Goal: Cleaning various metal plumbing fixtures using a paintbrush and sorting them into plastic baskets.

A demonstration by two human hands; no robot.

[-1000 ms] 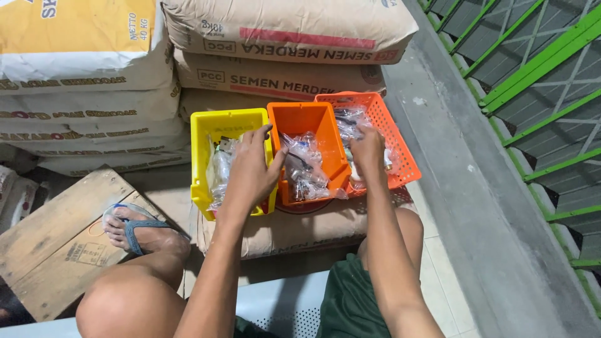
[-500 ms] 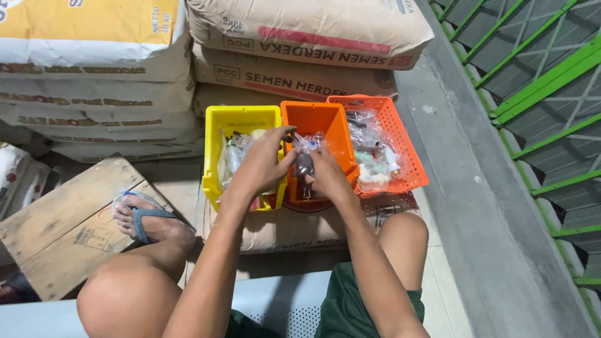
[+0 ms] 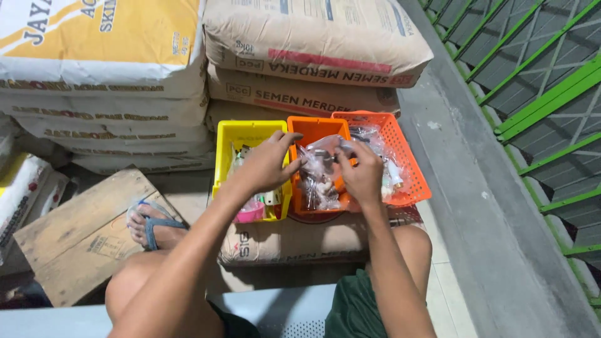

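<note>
Clear plastic bag (image 3: 318,169) of small parts sits over my orange bin (image 3: 313,128), centre of frame, between yellow bin (image 3: 241,134) and orange mesh basket (image 3: 400,156). My left hand (image 3: 266,164) pinches its top left edge, fingers half curled. My right hand (image 3: 362,172) grips the right side, closed on the film. Bag looks light, floppy, slippery; best taken at the bunched neck. Cement sacks (image 3: 313,50) are stacked behind, upper frame.
</note>
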